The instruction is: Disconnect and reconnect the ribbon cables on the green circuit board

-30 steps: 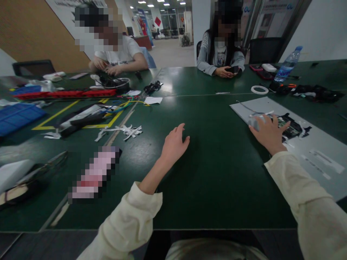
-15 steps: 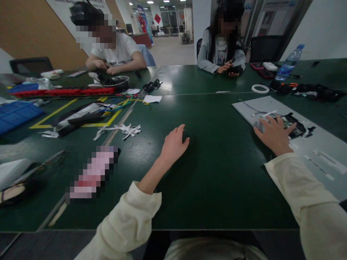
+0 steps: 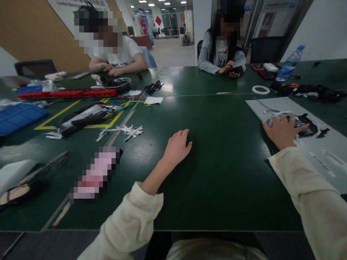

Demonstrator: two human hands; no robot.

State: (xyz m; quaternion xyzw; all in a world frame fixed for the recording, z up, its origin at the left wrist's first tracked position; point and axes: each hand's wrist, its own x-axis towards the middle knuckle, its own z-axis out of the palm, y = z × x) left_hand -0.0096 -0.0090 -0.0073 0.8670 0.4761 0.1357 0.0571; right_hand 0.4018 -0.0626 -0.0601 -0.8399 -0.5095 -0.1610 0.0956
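My right hand [image 3: 283,133] lies palm down with its fingers spread over the left part of a thin light-grey panel [image 3: 325,155]. Beneath and beyond the fingers are thin grey wires and a black electronic part [image 3: 309,125] fixed to the panel. A rounded grey piece [image 3: 268,122] shows beside the index finger; whether I touch it is hard to tell. My left hand [image 3: 177,148] is at the middle of the dark green table [image 3: 217,173], holding nothing, its fingers slightly bent and the thumb apart.
Left of my left hand lie a blurred pink phone-like thing [image 3: 97,173] and white paper strips [image 3: 130,131]. A blue bin [image 3: 21,115] and red strips [image 3: 67,93] stand farther left. A tape roll [image 3: 260,89] and bottle [image 3: 290,65] are at back right. Two people sit opposite.
The grey panel has slid to the right together with my right hand. My left hand has hardly moved. The view has shifted slightly.
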